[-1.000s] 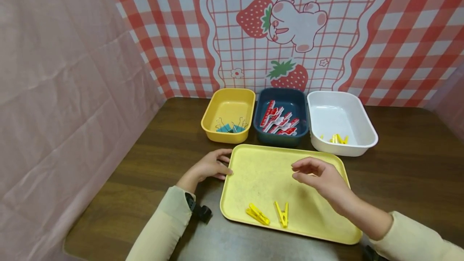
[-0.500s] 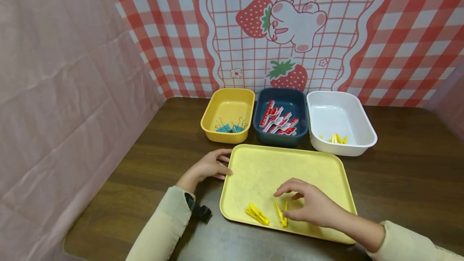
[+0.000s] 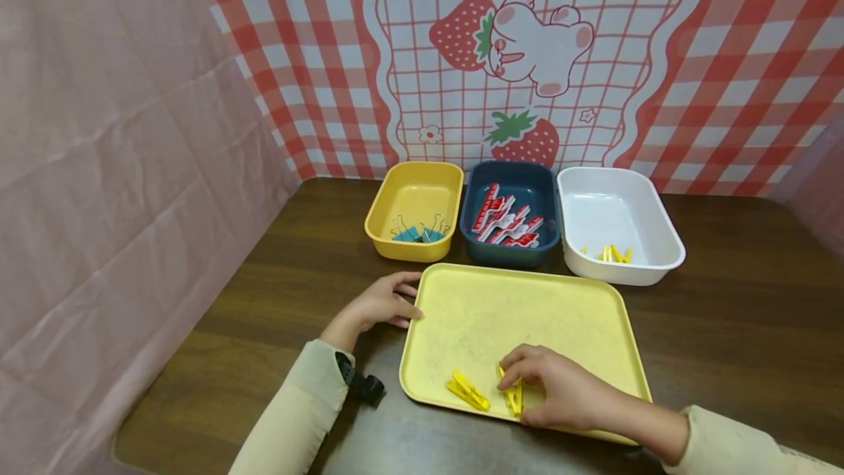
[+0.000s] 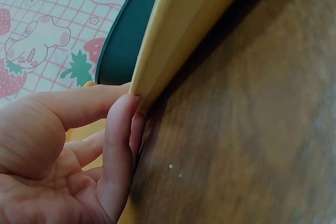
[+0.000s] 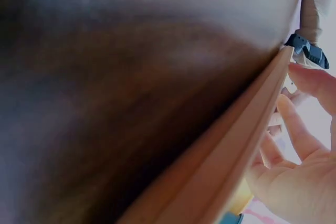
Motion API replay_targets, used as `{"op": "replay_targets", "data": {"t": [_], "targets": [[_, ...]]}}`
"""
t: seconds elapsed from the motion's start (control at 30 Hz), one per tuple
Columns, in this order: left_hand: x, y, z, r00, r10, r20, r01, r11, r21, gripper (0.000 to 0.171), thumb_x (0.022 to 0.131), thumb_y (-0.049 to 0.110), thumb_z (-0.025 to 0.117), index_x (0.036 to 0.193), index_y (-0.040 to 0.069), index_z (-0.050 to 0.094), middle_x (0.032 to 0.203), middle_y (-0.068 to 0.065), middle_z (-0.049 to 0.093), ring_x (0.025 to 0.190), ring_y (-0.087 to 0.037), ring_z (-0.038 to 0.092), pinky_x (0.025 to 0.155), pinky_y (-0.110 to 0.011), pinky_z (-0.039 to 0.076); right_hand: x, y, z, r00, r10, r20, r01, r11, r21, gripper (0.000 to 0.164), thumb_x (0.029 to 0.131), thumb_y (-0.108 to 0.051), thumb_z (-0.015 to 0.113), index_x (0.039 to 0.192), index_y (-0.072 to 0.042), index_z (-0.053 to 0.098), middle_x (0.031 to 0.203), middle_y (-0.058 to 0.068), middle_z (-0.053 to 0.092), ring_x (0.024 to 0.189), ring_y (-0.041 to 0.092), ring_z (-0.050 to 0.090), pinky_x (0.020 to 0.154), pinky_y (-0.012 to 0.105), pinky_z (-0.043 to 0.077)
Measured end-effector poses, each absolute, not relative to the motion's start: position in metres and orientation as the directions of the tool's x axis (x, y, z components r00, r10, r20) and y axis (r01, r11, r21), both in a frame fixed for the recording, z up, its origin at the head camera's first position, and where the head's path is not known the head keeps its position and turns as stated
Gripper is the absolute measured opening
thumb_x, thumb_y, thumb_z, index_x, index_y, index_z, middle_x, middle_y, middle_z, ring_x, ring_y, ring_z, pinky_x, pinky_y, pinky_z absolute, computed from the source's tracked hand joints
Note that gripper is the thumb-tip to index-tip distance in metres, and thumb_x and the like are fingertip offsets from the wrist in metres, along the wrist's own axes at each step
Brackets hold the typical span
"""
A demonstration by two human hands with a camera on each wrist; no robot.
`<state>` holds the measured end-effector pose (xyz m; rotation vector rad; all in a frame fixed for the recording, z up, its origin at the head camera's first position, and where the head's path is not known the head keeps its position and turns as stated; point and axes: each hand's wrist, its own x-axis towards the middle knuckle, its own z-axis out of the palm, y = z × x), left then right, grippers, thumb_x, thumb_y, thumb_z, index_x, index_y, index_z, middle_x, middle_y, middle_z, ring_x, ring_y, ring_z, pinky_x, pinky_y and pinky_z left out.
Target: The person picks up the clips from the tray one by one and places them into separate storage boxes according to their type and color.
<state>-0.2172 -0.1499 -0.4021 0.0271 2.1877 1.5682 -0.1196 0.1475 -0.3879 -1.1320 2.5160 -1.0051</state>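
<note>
My left hand holds the left rim of a yellow tray; in the left wrist view the thumb lies on the tray's edge, other fingers beside it. Near the tray's front edge my right hand has its thumb and fingers curled around a yellow clothespin, partly covering it. A second yellow clothespin lies just left of it on the tray. From the right wrist, the tray wall hides the clothespin, and the right hand shows beyond the rim.
Behind the tray stand three bins: a yellow bin with teal binder clips, a dark blue bin with several red and white clips, and a white bin with yellow clothespins. A checked cloth hangs behind.
The right hand has come left and down from above the tray's middle to the right-hand clothespin, its fingers closing around it. The left hand has stayed at the rim.
</note>
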Motion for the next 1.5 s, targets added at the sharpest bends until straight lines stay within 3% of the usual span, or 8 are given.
{"op": "replay_targets", "data": {"t": [0.17,0.4,0.57,0.8,0.97,1.1,1.27,1.5], "targets": [[-0.217,-0.151,-0.403,-0.899,0.263,-0.35,-0.245,0.361,0.9,0.069,0.077,-0.004,0.072,0.138,0.009,0.043,0.113,-0.015,0.052,0.077,-0.022,0.06,0.061,-0.032,0.056,-0.12,0.146,-0.386,-0.683,-0.726,0.081,-0.606,0.502,-0.618,0.027,0.065,-0.025,0.083,0.089,-0.023,0.071,0.108,-0.001,0.059,0.098,0.019,0.055,0.084,0.033,0.047],[-0.216,-0.152,-0.403,-0.9,0.261,-0.348,-0.244,0.357,0.901,0.069,0.077,-0.005,0.072,0.138,0.009,0.043,0.113,-0.015,0.052,0.077,-0.022,0.06,0.06,-0.032,0.056,-0.122,0.146,-0.384,-0.685,-0.721,0.106,-0.587,0.461,-0.665,0.028,0.059,-0.018,0.085,0.075,-0.023,0.063,0.087,-0.01,0.054,0.069,0.004,0.051,0.058,0.02,0.047],[-0.216,-0.152,-0.402,-0.902,0.261,-0.345,-0.242,0.358,0.902,0.069,0.078,-0.004,0.071,0.139,0.009,0.042,0.114,-0.015,0.052,0.077,-0.022,0.06,0.06,-0.033,0.056,-0.124,0.146,-0.382,-0.704,-0.704,0.091,-0.55,0.459,-0.698,0.027,0.059,-0.015,0.083,0.075,-0.021,0.062,0.079,-0.012,0.051,0.062,0.002,0.049,0.054,0.019,0.046],[-0.216,-0.153,-0.404,-0.901,0.266,-0.344,-0.242,0.35,0.905,0.07,0.077,-0.005,0.072,0.139,0.01,0.042,0.113,-0.014,0.052,0.076,-0.022,0.06,0.061,-0.033,0.056,-0.135,0.153,-0.379,-0.772,-0.621,-0.138,-0.225,0.469,-0.854,0.025,0.067,-0.02,0.082,0.083,-0.01,0.066,0.076,-0.001,0.061,0.069,0.012,0.055,0.056,0.022,0.045],[-0.218,-0.153,-0.404,-0.897,0.282,-0.34,-0.238,0.34,0.91,0.071,0.077,-0.005,0.071,0.139,0.009,0.041,0.114,-0.014,0.052,0.076,-0.023,0.061,0.06,-0.032,0.056,-0.144,0.16,-0.378,-0.774,-0.575,-0.264,0.061,0.346,-0.936,0.023,0.076,-0.012,0.073,0.092,0.002,0.064,0.082,0.008,0.064,0.072,0.017,0.059,0.061,0.024,0.049],[-0.219,-0.152,-0.404,-0.896,0.286,-0.339,-0.236,0.34,0.91,0.07,0.078,-0.005,0.071,0.139,0.009,0.041,0.114,-0.015,0.052,0.076,-0.023,0.061,0.061,-0.032,0.056,-0.15,0.165,-0.377,-0.779,-0.556,-0.291,0.172,0.257,-0.951,0.024,0.08,-0.009,0.07,0.096,0.005,0.061,0.086,0.008,0.063,0.078,0.02,0.061,0.071,0.031,0.053],[-0.22,-0.151,-0.405,-0.898,0.282,-0.337,-0.235,0.339,0.911,0.07,0.077,-0.005,0.071,0.139,0.009,0.042,0.114,-0.015,0.052,0.075,-0.022,0.061,0.06,-0.032,0.056,-0.158,0.171,-0.37,-0.822,-0.5,-0.271,0.174,0.233,-0.957,0.027,0.082,-0.012,0.07,0.1,0.005,0.06,0.087,0.007,0.064,0.08,0.02,0.062,0.073,0.032,0.053],[-0.22,-0.151,-0.405,-0.896,0.275,-0.349,-0.248,0.343,0.906,0.069,0.077,-0.005,0.071,0.139,0.009,0.042,0.113,-0.015,0.052,0.075,-0.022,0.061,0.06,-0.031,0.056,-0.168,0.179,-0.358,-0.922,-0.339,-0.185,0.068,0.331,-0.941,0.037,0.082,-0.017,0.071,0.107,0.007,0.061,0.091,0.005,0.065,0.082,0.017,0.059,0.075,0.03,0.05]]}}
